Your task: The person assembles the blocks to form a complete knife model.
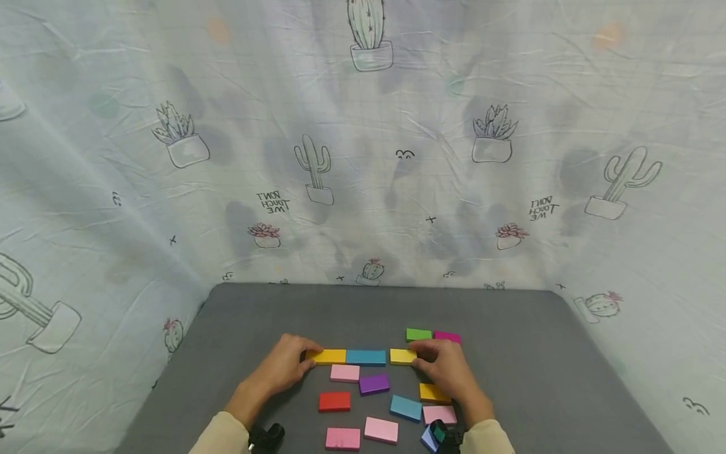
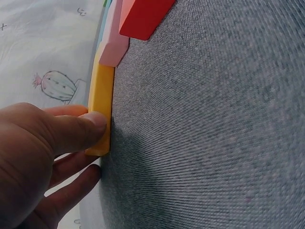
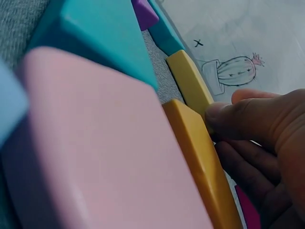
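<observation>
At the left end of a short row, my left hand [image 1: 288, 360] pinches an orange-yellow block [image 1: 331, 357] between thumb and fingers; the left wrist view shows the thumb on that block [image 2: 101, 95]. A blue block [image 1: 365, 358] touches its right end. My right hand [image 1: 445, 366] pinches the right end of a light yellow block [image 1: 402, 357], which lies in line with the row. A small gap parts it from the blue block. In the right wrist view, the thumb presses the light yellow block [image 3: 190, 78]. Just below the row are a pink block [image 1: 345, 373] and a purple block [image 1: 374, 384].
Green [image 1: 418, 335] and magenta [image 1: 448, 337] blocks lie behind my right hand. Nearer me on the grey table [image 1: 255, 315] are a red block [image 1: 334, 401], a blue block [image 1: 405, 408], an orange block [image 1: 434, 393] and several pink blocks [image 1: 381, 430]. Patterned cloth [image 1: 363, 189] hangs behind.
</observation>
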`<state>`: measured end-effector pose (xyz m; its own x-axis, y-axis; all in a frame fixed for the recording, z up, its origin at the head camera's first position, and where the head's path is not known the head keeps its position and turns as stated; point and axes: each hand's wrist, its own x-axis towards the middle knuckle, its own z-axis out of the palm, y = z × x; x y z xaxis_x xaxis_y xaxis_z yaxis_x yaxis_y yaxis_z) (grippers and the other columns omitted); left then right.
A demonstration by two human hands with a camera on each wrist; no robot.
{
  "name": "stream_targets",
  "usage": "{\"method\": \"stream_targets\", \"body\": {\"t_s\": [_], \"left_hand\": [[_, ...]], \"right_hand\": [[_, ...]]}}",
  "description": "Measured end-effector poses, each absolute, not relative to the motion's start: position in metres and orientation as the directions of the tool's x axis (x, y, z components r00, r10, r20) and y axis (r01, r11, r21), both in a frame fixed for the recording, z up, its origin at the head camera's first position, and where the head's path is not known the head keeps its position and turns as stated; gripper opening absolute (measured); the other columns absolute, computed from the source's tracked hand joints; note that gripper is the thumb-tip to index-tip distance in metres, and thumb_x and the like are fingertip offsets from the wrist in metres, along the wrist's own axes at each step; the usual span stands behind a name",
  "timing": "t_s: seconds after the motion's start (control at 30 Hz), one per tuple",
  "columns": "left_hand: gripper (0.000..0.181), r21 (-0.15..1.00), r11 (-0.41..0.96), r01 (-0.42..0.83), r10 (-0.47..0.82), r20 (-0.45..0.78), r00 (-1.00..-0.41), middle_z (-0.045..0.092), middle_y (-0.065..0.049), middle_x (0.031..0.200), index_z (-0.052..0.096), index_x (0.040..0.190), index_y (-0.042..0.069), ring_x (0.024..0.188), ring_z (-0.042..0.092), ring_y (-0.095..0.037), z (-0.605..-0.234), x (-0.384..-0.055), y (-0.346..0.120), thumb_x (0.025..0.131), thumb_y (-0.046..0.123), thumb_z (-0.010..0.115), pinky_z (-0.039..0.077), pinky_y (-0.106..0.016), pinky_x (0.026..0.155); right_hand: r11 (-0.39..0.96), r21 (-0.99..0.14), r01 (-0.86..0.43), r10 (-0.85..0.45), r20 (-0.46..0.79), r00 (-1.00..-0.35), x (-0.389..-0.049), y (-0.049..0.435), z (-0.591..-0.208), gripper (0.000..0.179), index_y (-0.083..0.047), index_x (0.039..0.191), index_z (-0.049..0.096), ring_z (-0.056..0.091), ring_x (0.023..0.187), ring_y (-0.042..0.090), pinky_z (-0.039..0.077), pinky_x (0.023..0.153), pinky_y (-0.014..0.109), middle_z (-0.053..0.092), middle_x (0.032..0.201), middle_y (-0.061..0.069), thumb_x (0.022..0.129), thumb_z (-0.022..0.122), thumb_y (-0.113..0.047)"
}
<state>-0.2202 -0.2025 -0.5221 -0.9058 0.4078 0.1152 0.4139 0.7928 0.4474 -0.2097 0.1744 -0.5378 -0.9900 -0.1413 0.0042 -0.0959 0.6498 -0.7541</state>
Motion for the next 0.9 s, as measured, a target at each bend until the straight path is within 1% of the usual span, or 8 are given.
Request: {"method": "stream_targets", "body": {"t_s": [0.2, 0.4, 0.7, 0.9], "left_hand": [[0.025, 0.459, 0.787, 0.411, 0.414, 0.1, -0.905, 0.084, -0.005, 0.11, 0.086, 0.114, 0.009, 0.104, 0.078, -0.025, -0.5202, -0.221, -0.2052, 0.089, 0.003, 0.088, 0.064, -0.052, 0.095], [0.025, 0.465, 0.793, 0.394, 0.405, 0.08, -0.911, 0.084, -0.004, 0.111, 0.086, 0.115, 0.009, 0.105, 0.077, -0.023, -0.5215, -0.2206, -0.205, 0.091, 0.003, 0.088, 0.064, -0.052, 0.096], [0.024, 0.464, 0.791, 0.398, 0.406, 0.088, -0.91, 0.084, -0.004, 0.11, 0.086, 0.113, 0.009, 0.103, 0.077, -0.023, -0.5212, -0.2198, -0.2046, 0.09, 0.003, 0.088, 0.064, -0.052, 0.095], [0.025, 0.455, 0.795, 0.401, 0.407, 0.09, -0.909, 0.084, -0.003, 0.111, 0.086, 0.114, 0.01, 0.105, 0.077, -0.023, -0.5217, -0.2205, -0.2048, 0.09, 0.004, 0.088, 0.064, -0.052, 0.096]], "right_hand": [[0.653, -0.75, -0.104, -0.153, 0.004, -0.988, -0.2087, 0.1694, -0.5354, 0.027, -0.023, 0.118, 0.085, 0.076, 0.109, 0.02, 0.064, 0.101, 0.051, 0.082, 0.117, -0.004, 0.096, 0.084, -0.008], [0.655, -0.748, -0.105, -0.165, -0.007, -0.986, -0.207, 0.1678, -0.535, 0.027, -0.024, 0.118, 0.085, 0.076, 0.11, 0.02, 0.064, 0.101, 0.051, 0.082, 0.119, -0.003, 0.096, 0.084, -0.009], [0.651, -0.75, -0.119, -0.178, 0.002, -0.984, -0.2072, 0.1636, -0.5347, 0.027, -0.023, 0.116, 0.085, 0.075, 0.104, 0.016, 0.065, 0.098, 0.049, 0.083, 0.115, -0.004, 0.095, 0.084, -0.006], [0.65, -0.75, -0.124, -0.182, 0.004, -0.983, -0.2069, 0.1639, -0.5347, 0.026, -0.023, 0.115, 0.085, 0.075, 0.103, 0.016, 0.065, 0.097, 0.049, 0.082, 0.115, -0.004, 0.095, 0.084, -0.006]]}}
